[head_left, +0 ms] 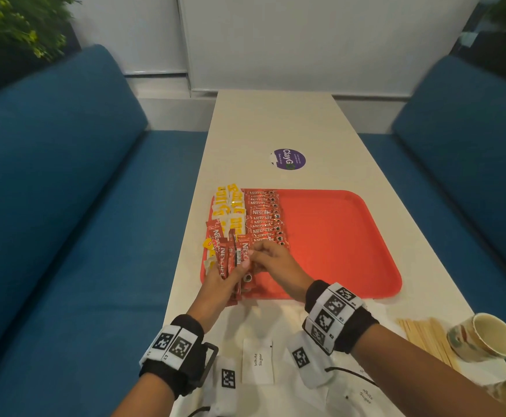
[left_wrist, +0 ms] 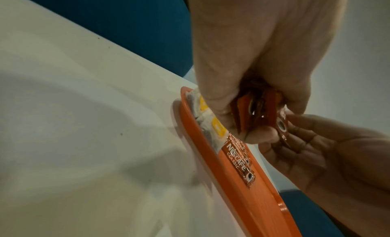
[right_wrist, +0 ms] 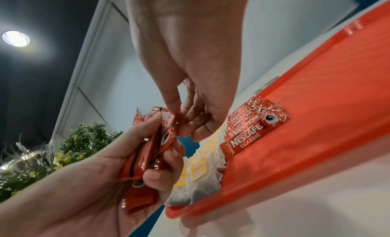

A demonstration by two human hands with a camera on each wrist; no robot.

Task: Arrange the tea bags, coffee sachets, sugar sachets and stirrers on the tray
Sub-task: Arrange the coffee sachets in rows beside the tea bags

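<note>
The left hand [head_left: 215, 284] held a fanned bundle of coffee sachets [head_left: 230, 257] over the near left corner of the red tray [head_left: 351, 236], its grip curled round their lower halves. The right hand [head_left: 271, 255] pinched the top edge of one sachet from that bundle between thumb and fingertips [right_wrist: 173, 105], apparently to draw it out and add it to the row of coffee sachets [head_left: 263, 218] already laid flat on the tray beside the tea bags [head_left: 230, 206].

These sachets looked light, thin and glossy, so they would probably slide against each other; a pinch on the crimped end seemed the surest hold, with the other hand squeezing the rest so they did not spill.

The head view alone showed what remained off the tray: white sugar packets [head_left: 257, 364] and wooden stirrers [head_left: 426, 338] on the tabletop [head_left: 276, 121], next to paper cups [head_left: 483, 335]. The right wrist view revealed the pinch itself and the soft, crinkled tea bags against the tray's rim, which the head view blurred.
</note>
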